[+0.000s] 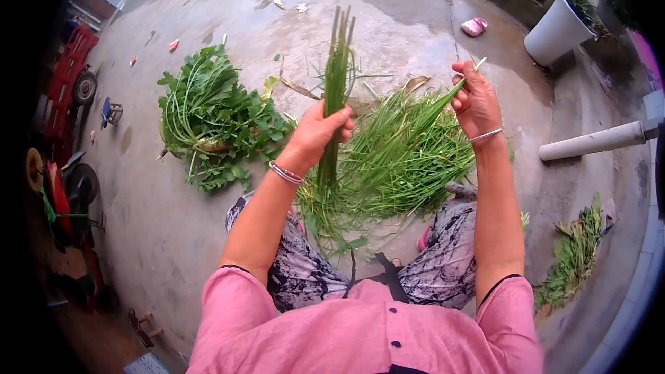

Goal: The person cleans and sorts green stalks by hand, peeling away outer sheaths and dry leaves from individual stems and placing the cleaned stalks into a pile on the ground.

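My left hand (320, 130) is wrapped round an upright bunch of garlic chives (338, 62); the stalks stick out above the fist and hang below it. Off to the right and raised, my right hand (478, 100) pinches a few long green chive blades (441, 104), with a pale end poking out past the fingertips. Between my knees lies a loose pile of garlic chives (409, 159) on the concrete, below and between both hands. The lower end of the held bunch overlaps the pile's left side, and I cannot tell whether they touch.
A heap of leafy greens with pale roots (215, 114) lies to the left, and wilted greens (571, 256) lie at right. A white pipe (592, 140), a tall white planter (557, 31) and a pink clog (474, 26) are on the right. Red vehicles (75, 73) stand far left.
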Available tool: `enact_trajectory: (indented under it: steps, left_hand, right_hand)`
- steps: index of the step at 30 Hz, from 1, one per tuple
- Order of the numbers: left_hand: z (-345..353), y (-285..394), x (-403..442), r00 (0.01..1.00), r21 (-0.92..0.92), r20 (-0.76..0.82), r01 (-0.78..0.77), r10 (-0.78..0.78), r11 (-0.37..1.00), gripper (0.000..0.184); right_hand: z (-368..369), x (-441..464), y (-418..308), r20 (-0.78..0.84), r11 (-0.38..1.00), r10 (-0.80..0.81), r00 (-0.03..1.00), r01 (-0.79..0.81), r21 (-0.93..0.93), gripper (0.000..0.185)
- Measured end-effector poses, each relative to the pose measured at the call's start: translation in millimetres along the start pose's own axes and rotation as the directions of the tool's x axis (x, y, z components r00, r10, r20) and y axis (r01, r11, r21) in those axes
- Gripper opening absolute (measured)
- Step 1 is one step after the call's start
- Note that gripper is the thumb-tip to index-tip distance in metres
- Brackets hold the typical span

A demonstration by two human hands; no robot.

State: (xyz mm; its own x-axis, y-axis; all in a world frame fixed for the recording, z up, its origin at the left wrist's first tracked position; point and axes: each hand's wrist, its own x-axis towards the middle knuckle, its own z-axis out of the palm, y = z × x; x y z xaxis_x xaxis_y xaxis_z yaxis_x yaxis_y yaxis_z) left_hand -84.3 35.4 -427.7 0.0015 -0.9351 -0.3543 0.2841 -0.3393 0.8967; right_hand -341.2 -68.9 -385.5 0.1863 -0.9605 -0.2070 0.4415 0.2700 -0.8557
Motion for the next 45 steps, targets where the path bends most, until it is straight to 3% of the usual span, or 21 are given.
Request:
enact_trajectory:
  steps: [2,6,13,15,18,22,24,29,36,42,44,45]
  left_hand:
    - [4,4,0,0.999,-0.015,-0.037,0.004,-0.004,1.000,0.012]
    - [20,6,-5,0.997,-0.013,0.072,0.022,-0.021,1.000,0.016]
    - [58,-7,-16,0.975,0.145,0.222,-0.059,0.025,0.988,0.022]
    - [59,-19,-10,0.943,0.134,0.195,-0.299,0.271,0.945,0.026]
    - [54,-24,-7,0.947,0.256,0.195,-0.300,0.255,0.919,0.022]
    - [47,-15,-7,0.970,0.219,0.184,-0.200,0.161,0.955,0.011]
    - [41,-13,-6,0.988,0.007,0.133,-0.085,0.083,0.996,0.011]
    - [27,-9,-2,0.999,-0.102,0.054,0.001,0.005,0.995,0.012]
    - [-4,10,2,0.989,-0.057,-0.105,-0.114,0.107,0.992,0.011]
    - [-36,30,5,0.935,-0.148,-0.298,-0.244,0.192,0.958,0.014]
    - [-30,32,0,0.942,-0.179,-0.276,-0.247,0.192,0.952,0.014]
    - [-21,34,-4,0.966,-0.152,-0.190,-0.207,0.177,0.966,0.014]
  right_hand:
    - [-7,1,-4,-0.001,0.999,-0.013,1.000,0.013,0.045,0.026]
    - [-1,-2,1,-0.013,1.000,-0.019,1.000,0.019,0.005,0.026]
    - [12,-5,15,-0.050,0.999,-0.004,0.999,0.002,-0.044,0.027]
    - [12,-4,18,-0.065,0.999,-0.002,0.998,-0.001,-0.055,0.027]
    - [11,-2,22,-0.071,0.998,0.010,0.997,-0.014,-0.058,0.027]
    - [5,-2,20,-0.074,0.997,0.015,0.997,-0.021,-0.070,0.028]
    - [4,-1,20,-0.075,0.997,0.019,0.997,-0.025,-0.079,0.029]
    - [0,3,13,-0.187,0.995,-0.033,0.982,0.015,-0.097,0.029]
    - [-13,5,1,-0.231,0.997,-0.075,0.970,0.066,-0.046,0.032]
    - [-25,7,-10,-0.254,0.991,-0.130,0.958,0.133,-0.002,0.031]
    - [-22,5,-9,-0.243,0.985,-0.169,0.955,0.169,-0.019,0.031]
    - [-19,5,-7,-0.241,0.986,-0.167,0.956,0.167,-0.018,0.031]
